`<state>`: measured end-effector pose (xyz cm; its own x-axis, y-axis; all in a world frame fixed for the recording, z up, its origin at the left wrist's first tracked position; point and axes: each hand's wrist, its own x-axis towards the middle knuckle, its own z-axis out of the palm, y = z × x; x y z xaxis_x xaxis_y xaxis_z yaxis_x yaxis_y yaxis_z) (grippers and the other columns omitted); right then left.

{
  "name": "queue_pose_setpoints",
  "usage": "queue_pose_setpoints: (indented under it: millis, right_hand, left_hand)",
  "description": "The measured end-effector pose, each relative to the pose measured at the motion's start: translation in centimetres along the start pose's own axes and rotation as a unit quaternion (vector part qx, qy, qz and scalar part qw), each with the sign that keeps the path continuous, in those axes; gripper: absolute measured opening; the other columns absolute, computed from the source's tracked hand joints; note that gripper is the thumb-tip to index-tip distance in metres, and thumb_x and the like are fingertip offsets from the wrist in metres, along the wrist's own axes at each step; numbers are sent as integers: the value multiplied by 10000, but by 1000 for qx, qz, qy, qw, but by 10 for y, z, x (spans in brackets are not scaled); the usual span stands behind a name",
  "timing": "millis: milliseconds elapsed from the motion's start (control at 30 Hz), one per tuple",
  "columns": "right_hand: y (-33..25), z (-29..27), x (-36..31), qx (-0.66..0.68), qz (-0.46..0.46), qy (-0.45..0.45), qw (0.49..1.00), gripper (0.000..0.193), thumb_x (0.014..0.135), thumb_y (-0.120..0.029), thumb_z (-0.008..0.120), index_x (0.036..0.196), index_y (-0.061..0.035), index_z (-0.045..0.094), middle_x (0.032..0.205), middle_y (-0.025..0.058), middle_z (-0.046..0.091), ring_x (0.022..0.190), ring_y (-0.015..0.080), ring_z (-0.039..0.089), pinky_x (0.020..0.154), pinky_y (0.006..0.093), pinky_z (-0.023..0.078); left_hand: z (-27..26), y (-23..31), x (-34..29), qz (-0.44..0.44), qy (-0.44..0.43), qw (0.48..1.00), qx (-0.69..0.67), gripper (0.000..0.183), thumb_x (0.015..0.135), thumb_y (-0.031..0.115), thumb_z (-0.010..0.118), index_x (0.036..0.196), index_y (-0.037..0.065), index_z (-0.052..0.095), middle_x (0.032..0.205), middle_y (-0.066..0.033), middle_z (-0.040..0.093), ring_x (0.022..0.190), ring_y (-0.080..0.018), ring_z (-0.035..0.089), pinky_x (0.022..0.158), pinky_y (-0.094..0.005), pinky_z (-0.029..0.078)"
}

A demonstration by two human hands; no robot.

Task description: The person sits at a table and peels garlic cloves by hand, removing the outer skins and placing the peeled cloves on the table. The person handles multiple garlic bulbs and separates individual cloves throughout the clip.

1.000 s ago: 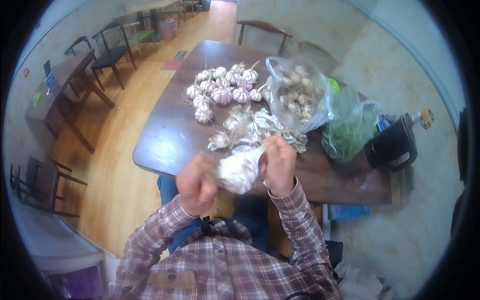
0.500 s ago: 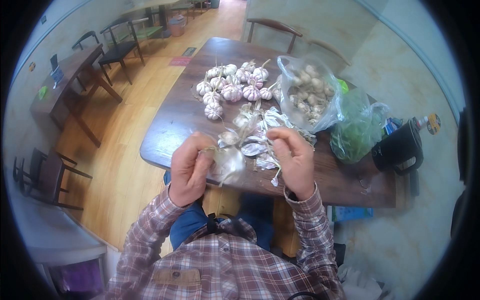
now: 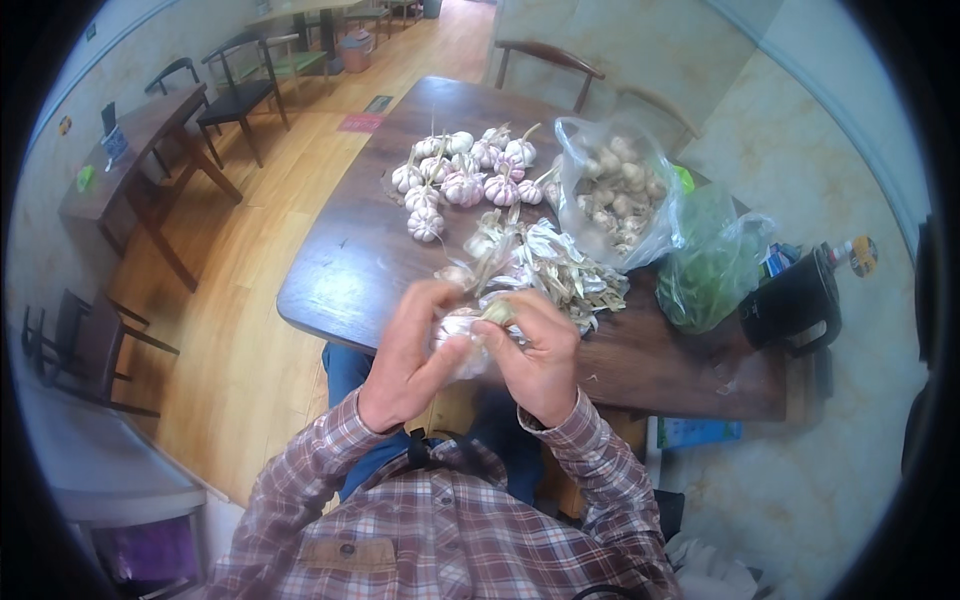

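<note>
Head view: your left hand (image 3: 405, 355) and right hand (image 3: 540, 355) both closed round one garlic bulb (image 3: 462, 330), held above near edge of table (image 3: 340, 270). Just beyond: heap of papery peelings (image 3: 560, 270). Farther: unpeeled garlic heads (image 3: 455, 180), clear bag of garlic (image 3: 620, 195), green bag (image 3: 710, 270), black jug (image 3: 795, 300).
</note>
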<state>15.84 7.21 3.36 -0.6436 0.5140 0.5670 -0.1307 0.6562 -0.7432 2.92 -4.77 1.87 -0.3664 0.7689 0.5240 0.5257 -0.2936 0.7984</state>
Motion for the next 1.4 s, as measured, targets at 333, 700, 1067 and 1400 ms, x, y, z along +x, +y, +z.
queue_pose_setpoints:
  millis: [333,700,1067,1400]
  right_hand:
    - [32,-7,1,266,195,93,939,172,926,-100,691,800,16,684,739,-1,667,657,25,551,589,200,437]
    - [8,-28,4,-108,-30,-85,990,883,700,-268,861,1409,15,416,1427,232,441,1334,381,436,1102,458,358]
    - [5,0,-2,-188,-83,-135,969,498,724,-67,744,1174,21,552,1048,212,593,975,403,601,843,455,502]
    - [13,9,-17,-144,-88,-196,966,120,835,-112,624,886,-47,538,712,139,533,619,319,578,547,432,452]
  left_hand:
    - [15,-5,-26,-159,-49,911,-378,483,911,57,680,1335,-30,466,1231,-81,566,1132,-140,546,972,-293,446]
    - [11,-28,-21,-233,73,802,-545,432,926,39,581,1328,-12,430,1226,-114,598,1129,-191,602,988,-329,486]
    - [6,-32,-33,-246,23,772,-585,587,934,82,546,1468,-28,330,1343,-151,540,1273,-217,505,1104,-367,361]
    - [14,-18,-39,-174,20,954,-244,683,783,383,728,1281,-10,477,1035,-92,591,895,-187,586,790,-319,478]
